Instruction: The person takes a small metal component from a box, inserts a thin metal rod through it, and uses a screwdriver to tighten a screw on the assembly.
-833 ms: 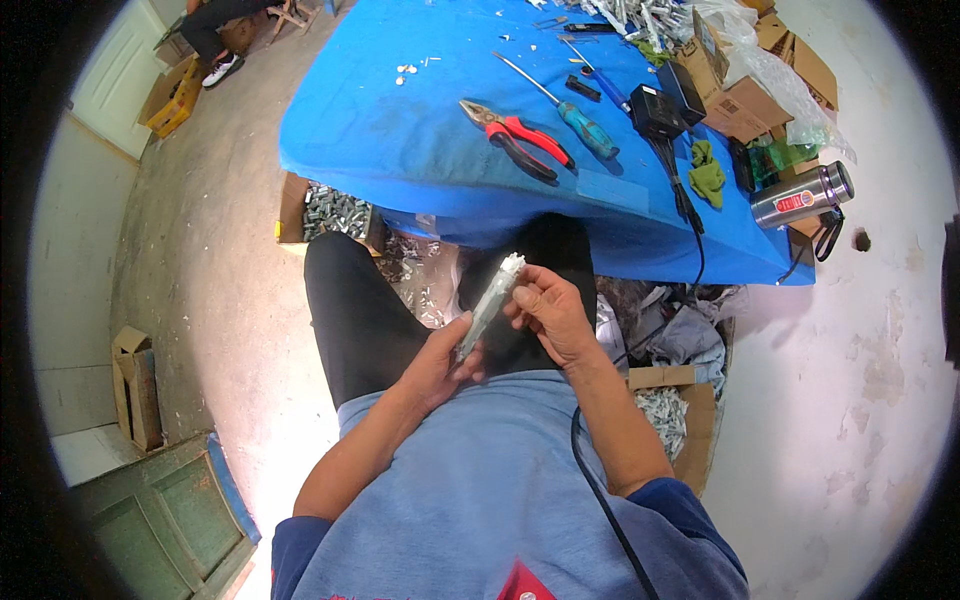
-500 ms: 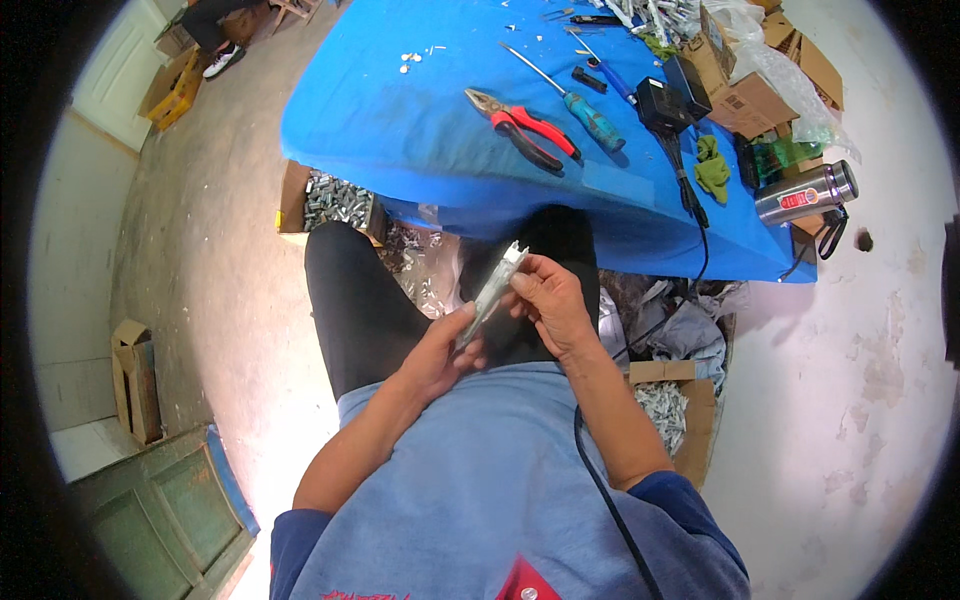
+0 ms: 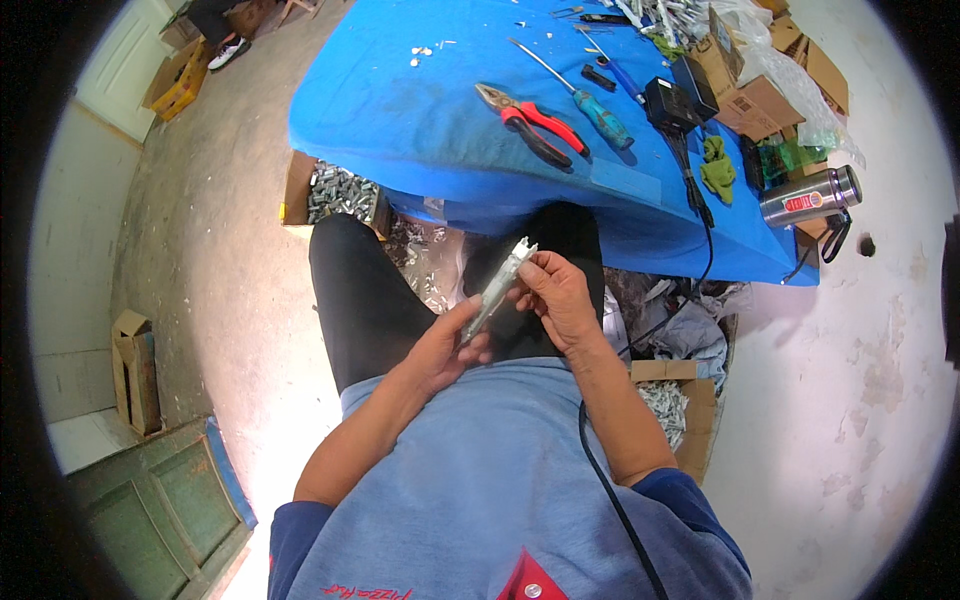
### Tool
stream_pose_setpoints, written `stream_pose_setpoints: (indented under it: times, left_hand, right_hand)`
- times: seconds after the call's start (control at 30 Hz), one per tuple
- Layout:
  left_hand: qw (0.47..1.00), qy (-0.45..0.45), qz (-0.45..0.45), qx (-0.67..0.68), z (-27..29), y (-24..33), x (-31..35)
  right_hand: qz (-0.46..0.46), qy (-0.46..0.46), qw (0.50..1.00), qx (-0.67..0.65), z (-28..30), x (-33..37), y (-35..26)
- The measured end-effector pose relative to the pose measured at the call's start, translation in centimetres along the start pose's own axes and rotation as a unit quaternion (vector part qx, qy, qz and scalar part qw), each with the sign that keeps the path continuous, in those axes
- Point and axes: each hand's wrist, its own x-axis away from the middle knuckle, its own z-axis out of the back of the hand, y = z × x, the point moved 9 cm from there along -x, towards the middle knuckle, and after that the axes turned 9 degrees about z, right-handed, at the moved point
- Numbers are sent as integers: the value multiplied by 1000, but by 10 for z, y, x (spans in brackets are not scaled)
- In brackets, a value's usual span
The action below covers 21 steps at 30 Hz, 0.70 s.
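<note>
Over my lap is a slim, pale grey bar (image 3: 493,297) with a white, notched upper end. It slants up and to the right; its exact kind I cannot make out. My left hand (image 3: 447,348) is closed around the lower part, thumb along the side. Near the upper end, my right hand (image 3: 562,302) pinches the bar between thumb and fingers, the other fingers curled. Beyond both hands, red-and-black pliers (image 3: 530,125) and a teal-handled screwdriver (image 3: 603,120) lie on the blue-covered table (image 3: 410,120).
A carton of small metal pieces (image 3: 343,193) stands below the table's left corner. Right of my lap is a carton with pale parts (image 3: 662,412). A black power adapter (image 3: 668,105), green cloth (image 3: 717,170) and steel flask (image 3: 812,195) line the table's right side.
The bar and both hands stay in nearly the same hold, shifted slightly up and right in view. The table and its tools have shifted slightly too, as the view moved.
</note>
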Motion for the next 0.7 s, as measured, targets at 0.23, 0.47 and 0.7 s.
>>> stream_pose_setpoints:
  times: [0.23, 0.47, 0.7]
  left_hand:
    - [1000, 8, 4, 10, 5, -1, -4]
    - [1000, 1, 11, 16, 6, -2, -6]
    - [1000, -11, 23, 4, 11, -6, -9]
  right_hand:
    - [-4, 11, 1000, -7, 7, -5, 10]
    - [-18, 20, 1000, -3, 9, -6, 14]
    - [-38, 22, 999, 24, 13, -1, 12]
